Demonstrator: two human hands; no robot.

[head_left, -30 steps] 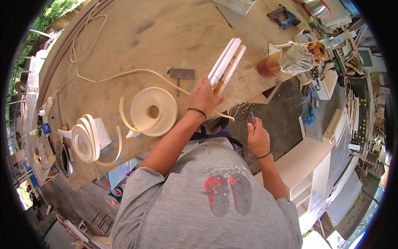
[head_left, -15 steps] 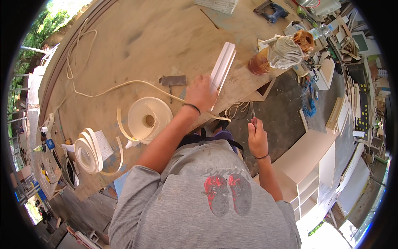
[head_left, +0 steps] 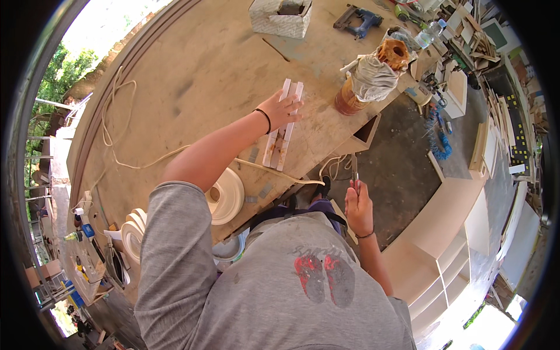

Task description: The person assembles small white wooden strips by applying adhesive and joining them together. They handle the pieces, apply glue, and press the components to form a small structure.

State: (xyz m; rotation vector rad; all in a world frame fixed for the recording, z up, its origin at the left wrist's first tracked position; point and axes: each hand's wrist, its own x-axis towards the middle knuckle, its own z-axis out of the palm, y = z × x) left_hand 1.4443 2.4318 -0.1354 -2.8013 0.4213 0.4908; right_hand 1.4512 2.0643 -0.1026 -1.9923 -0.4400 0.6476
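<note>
My left hand (head_left: 280, 111) lies across a pair of long white strips (head_left: 283, 146) on the wooden worktable (head_left: 192, 70), its fingers spread. The strips lie side by side with a narrow gap, and brownish marks show near their lower ends. My right hand (head_left: 359, 209) is closed round the handle of a narrow flat-bladed tool (head_left: 354, 167), held upright beyond the table's edge. Whether it is a knife or a chisel is unclear. A cream cord (head_left: 265, 167) passes by the strips' near ends. My left arm partly covers a white roll of banding (head_left: 229, 198).
An amber jar (head_left: 348, 100) wrapped in cloth stands near the table's right edge. Farther back are a blue nail gun (head_left: 363, 24) and a white box (head_left: 281, 22). Another coiled white band (head_left: 132, 238) lies at left. A pale shelf cabinet (head_left: 429, 245) stands on the right.
My left hand has moved farther over the table and its fingers have spread. The white strips, bunched together before, now lie apart on the table. My right hand still holds the tool.
</note>
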